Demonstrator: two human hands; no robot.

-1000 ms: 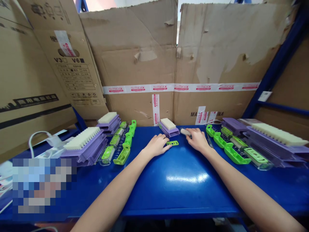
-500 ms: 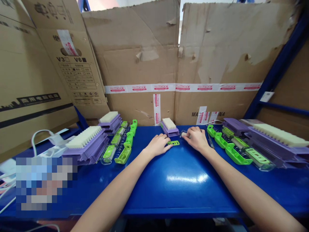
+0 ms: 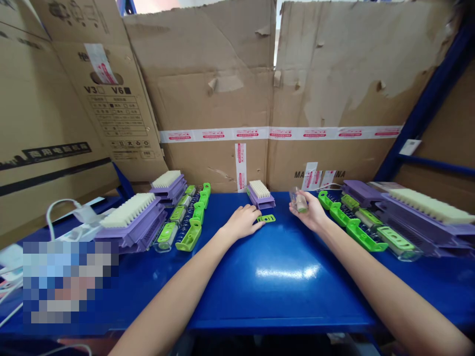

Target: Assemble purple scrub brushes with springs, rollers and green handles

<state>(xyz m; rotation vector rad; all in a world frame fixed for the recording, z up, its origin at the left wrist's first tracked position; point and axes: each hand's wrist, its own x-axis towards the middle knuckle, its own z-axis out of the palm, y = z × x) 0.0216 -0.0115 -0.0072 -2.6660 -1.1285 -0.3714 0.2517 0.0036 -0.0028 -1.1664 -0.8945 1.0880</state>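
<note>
My right hand (image 3: 310, 210) is raised a little over the table, its fingers wrapped round a small clear plastic case (image 3: 300, 201). A pale piece shows inside the case, with some green at its near end. Resting palm down on the table, my left hand (image 3: 243, 221) has its thumb spread and nothing in its grip. Its fingers are beside a flat green slotted plate (image 3: 266, 218); whether they touch it I cannot tell. Just behind lies a purple block with cream bristles (image 3: 260, 189).
On the left stand purple bristle-topped blocks (image 3: 129, 210), green-topped clear cases (image 3: 166, 235) and bright green holders (image 3: 189, 237). Similar green holders (image 3: 361, 237) and purple parts (image 3: 419, 222) line the right. Cardboard (image 3: 208, 99) walls the back; a white charger with cables (image 3: 85, 213) is far left.
My right hand has lifted the clear case off the table, turned it more upright and moved slightly right. My left hand has stayed in place.
</note>
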